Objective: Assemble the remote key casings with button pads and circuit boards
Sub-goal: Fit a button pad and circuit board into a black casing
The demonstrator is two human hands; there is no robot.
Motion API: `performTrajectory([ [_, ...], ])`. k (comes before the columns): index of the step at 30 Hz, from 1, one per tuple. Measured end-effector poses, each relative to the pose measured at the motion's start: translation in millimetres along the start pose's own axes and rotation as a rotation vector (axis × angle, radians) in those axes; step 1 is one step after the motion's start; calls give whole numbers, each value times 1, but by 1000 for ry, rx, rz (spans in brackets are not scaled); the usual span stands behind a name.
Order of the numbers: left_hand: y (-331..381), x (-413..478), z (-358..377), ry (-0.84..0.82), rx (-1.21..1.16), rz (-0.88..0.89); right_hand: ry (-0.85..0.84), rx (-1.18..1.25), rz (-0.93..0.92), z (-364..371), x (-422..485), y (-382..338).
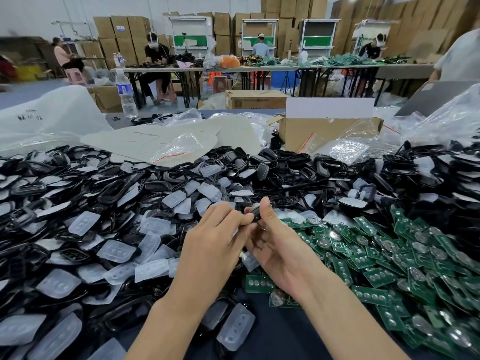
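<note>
Both my hands meet over the table's middle, holding one black key casing (255, 214) between them. My left hand (213, 245) pinches its near edge with curled fingers. My right hand (275, 245) cradles it from the right, thumb up along its side. Most of the casing is hidden by my fingers. A translucent button pad (249, 261) pokes out beneath my hands. Black casings (117, 188) mixed with clear button pads (117, 252) cover the left and far table. Green circuit boards (384, 258) are heaped on the right.
An open cardboard box (330, 131) and plastic bags (181, 144) lie behind the heaps. A water bottle (126, 92) stands at the far left edge. Other people sit at long tables further back. A strip of bare dark tabletop (280, 331) shows between my forearms.
</note>
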State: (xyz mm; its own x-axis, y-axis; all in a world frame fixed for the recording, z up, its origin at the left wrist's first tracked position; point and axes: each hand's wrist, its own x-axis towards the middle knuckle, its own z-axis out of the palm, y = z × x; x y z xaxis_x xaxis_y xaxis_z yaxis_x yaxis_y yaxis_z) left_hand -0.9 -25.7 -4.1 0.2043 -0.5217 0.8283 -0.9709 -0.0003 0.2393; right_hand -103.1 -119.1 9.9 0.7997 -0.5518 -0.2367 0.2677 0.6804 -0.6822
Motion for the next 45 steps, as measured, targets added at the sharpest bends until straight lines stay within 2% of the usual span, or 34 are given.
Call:
performTrajectory([
  [6,1,0,1,8,-6,-5,38,-16,13,2,-3,-3],
  [11,9,0,3,-2,-216,-218,13,73,63,4,-5,-5],
  [14,11,0,3,-8,-251,-266,-7,127,97,3,-6,-6],
  [27,8,0,2,37,-100,-109,4,98,72,4,-4,-3],
  [35,11,-2,2,7,1,-104,59,44,44,6,-5,0],
  [40,16,-1,3,10,-6,-119,16,-10,-7,10,-6,4],
  [45,14,0,3,83,-1,-119,2,-84,-74,12,-8,4],
])
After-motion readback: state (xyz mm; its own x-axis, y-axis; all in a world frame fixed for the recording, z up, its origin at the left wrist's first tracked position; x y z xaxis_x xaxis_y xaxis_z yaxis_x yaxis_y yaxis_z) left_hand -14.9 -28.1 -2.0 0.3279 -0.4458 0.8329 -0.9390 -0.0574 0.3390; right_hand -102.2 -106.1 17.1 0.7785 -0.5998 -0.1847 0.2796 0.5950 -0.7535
